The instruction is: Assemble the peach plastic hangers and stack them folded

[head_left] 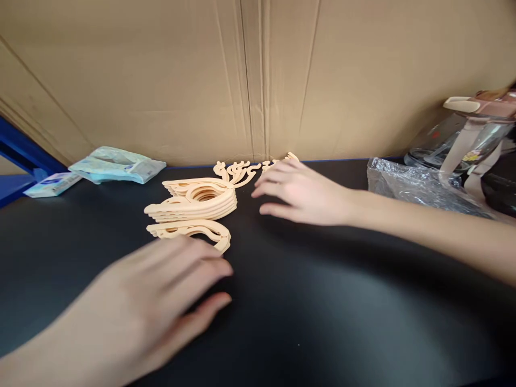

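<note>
Beige plastic folding hangers [197,207] lie folded in a stack on the black tabletop, their hooks [237,171] pointing toward the cardboard at the back. A smaller group of the same folded hangers [213,228] lies in front, its near side partly covered by my left hand [161,301]. That hand is slightly blurred, with thumb and fingers apart and nothing seen in them. To the right of the stack, my right hand [298,191] hovers or rests palm down with fingers spread. More beige hooks [292,157] show just behind its fingers; the rest of those pieces is hidden.
A pale blue soft packet [119,164] and a small box [52,184] lie at the back left beside a blue metal frame [20,156]. Crumpled clear plastic [411,188] and a strapped transparent bottle [463,137] are at the right. Cardboard [161,80] stands behind.
</note>
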